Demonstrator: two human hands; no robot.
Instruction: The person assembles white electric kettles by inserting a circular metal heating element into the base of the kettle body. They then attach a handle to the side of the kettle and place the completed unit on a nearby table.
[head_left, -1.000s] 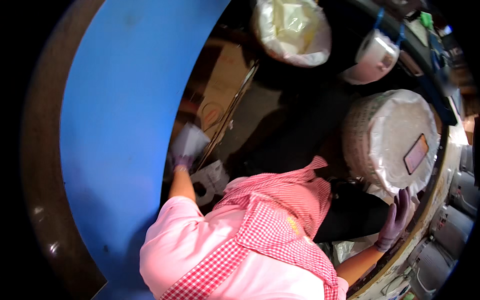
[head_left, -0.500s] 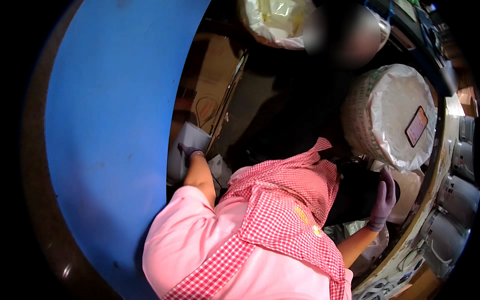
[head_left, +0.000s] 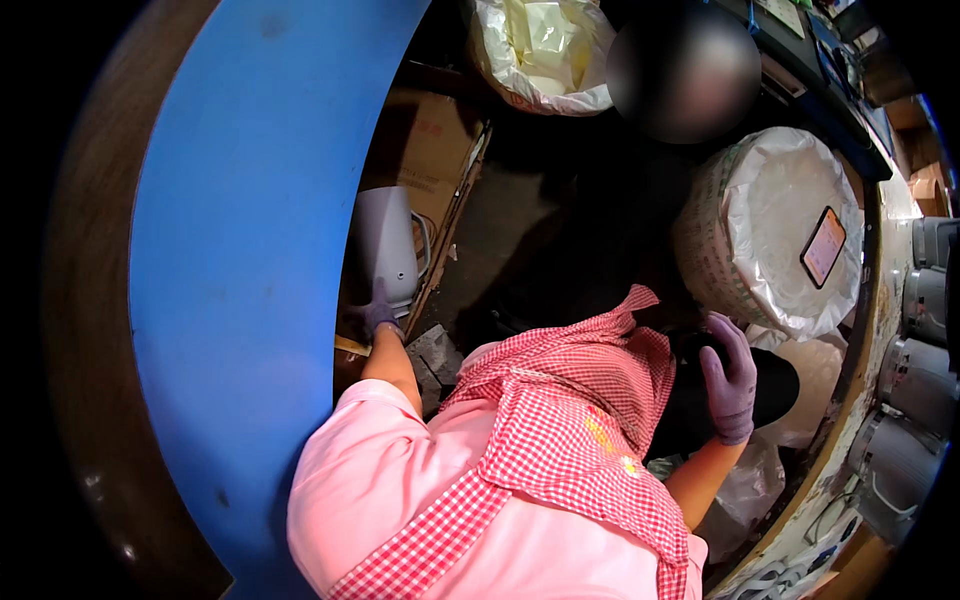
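My left hand [head_left: 377, 315], in a thin purple-grey glove, is at the lower end of a grey jug-like housing [head_left: 383, 235]. One finger lies along its wall, and the rest of the grip is partly hidden. The housing is tall and round, with a loop handle on its right side and a small hole near the bottom. It stands out over an open cardboard box [head_left: 432, 130] beside the blue tabletop. On the other side, my right hand [head_left: 732, 375], gloved alike, hovers over my dark-clothed leg with curved, parted fingers and nothing in them.
A blue tabletop [head_left: 250, 250] fills the left. At the right a bag-covered round drum [head_left: 720, 240] carries a phone [head_left: 823, 247]. Several grey housings [head_left: 915, 385] line the right-hand bench. A person [head_left: 684, 70] is at the far side, next to a lined bin [head_left: 555, 95].
The housing has turned, so its handle and small hole now face right, and it sits farther from me. My left hand is lower on it. My right hand has shifted left and upward.
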